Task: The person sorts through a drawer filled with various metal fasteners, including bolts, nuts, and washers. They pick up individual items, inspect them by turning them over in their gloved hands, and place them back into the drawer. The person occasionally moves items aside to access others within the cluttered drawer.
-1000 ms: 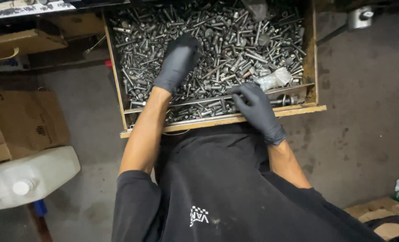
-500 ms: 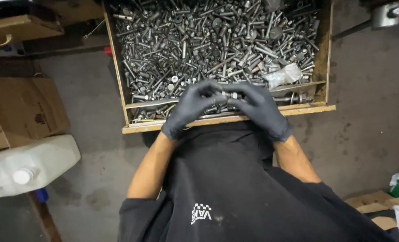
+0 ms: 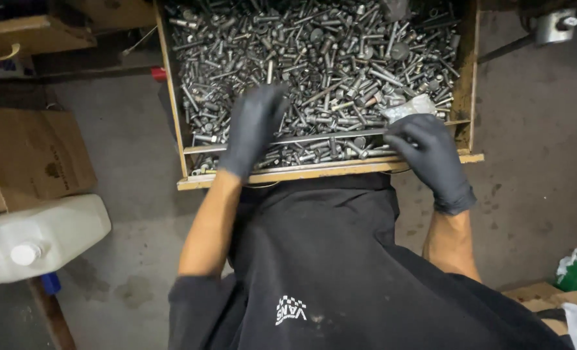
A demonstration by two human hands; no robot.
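Left hand [image 3: 253,129] lies flat, fingers apart, on bolts [image 3: 340,58] near the tray's [image 3: 470,78] front edge; right hand [image 3: 427,152] curls at the front-right corner, grip unclear.

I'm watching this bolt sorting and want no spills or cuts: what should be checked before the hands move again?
1. Both hands gloved: ok; left hand and right hand wear black gloves.
2. Wooden drawer looks level: ok.
3. Bolts held below the drawer walls: ok, none seen spilled.
4. Left hand's grip on a bolt: cannot tell, fingers hide it.
5. Right hand holding anything: cannot tell; it rests at the front edge beside a small clear bag.
6. White jug away from the drawer: ok.
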